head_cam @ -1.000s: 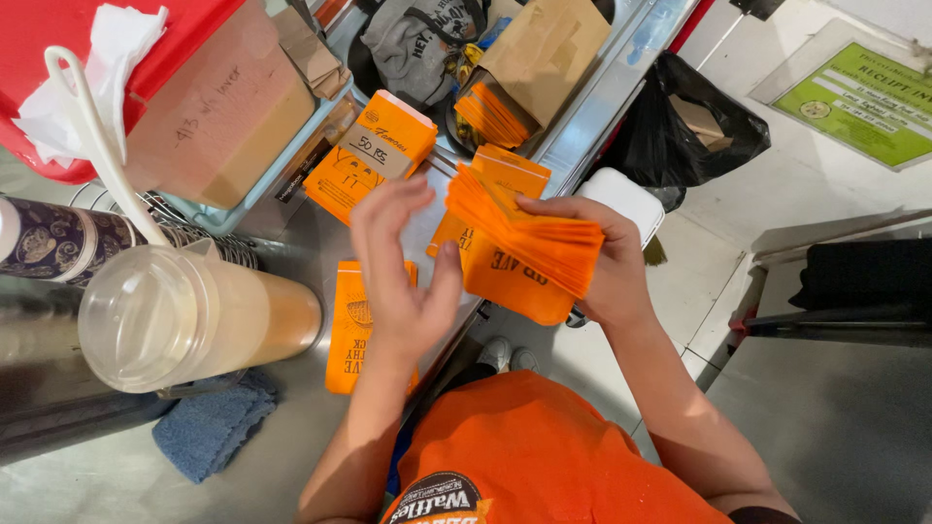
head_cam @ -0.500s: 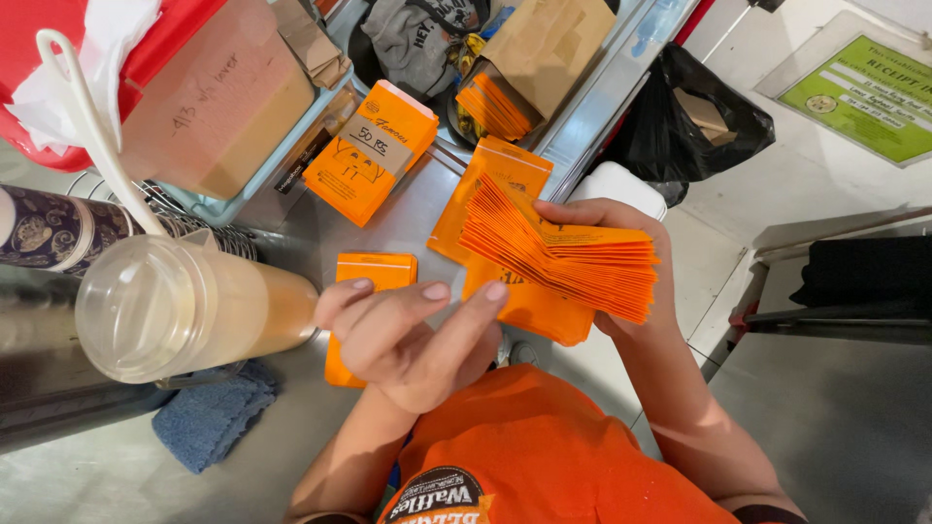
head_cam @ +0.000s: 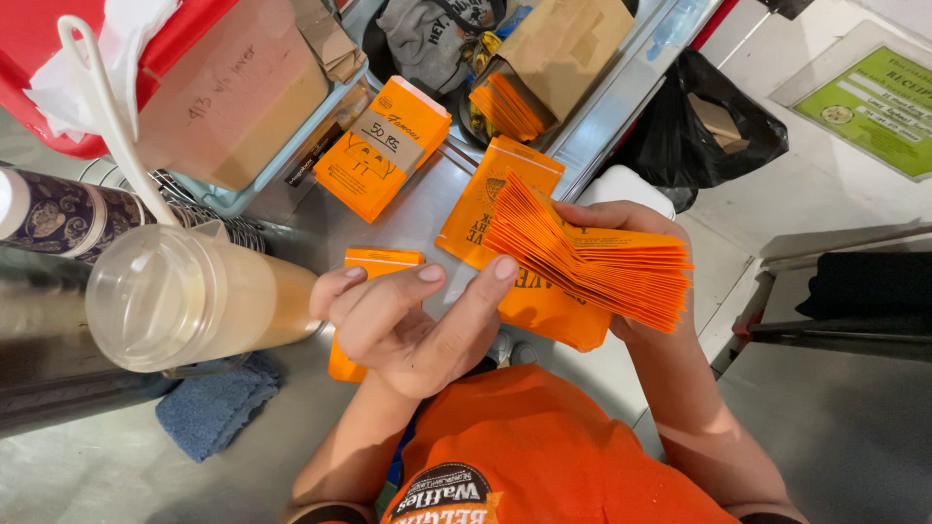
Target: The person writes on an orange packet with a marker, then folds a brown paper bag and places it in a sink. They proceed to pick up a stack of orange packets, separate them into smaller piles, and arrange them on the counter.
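My right hand [head_cam: 619, 215] is shut on a fanned stack of orange paper sleeves [head_cam: 592, 262], held above the steel counter [head_cam: 87, 471]. My left hand [head_cam: 403, 325] is palm up with its fingers apart and holds nothing. Its index fingertip rests at the fan's left edge. Under the left hand lies a small pile of orange sleeves [head_cam: 374, 260]. More flat orange sleeves [head_cam: 490, 189] lie on the counter beneath the fan.
A banded bundle of orange sleeves [head_cam: 383, 146] lies further back. A lidded plastic jug of pale liquid [head_cam: 184, 301] stands at the left with a blue cloth [head_cam: 214, 408] by it. Behind are a cardboard box [head_cam: 233, 97], a red bin [head_cam: 58, 58], a brown paper bag [head_cam: 563, 49] and a black bag [head_cam: 699, 126].
My left hand has come off the fan, dropped toward me and turned palm up. The fan in my right hand has spread wider and shifted right.
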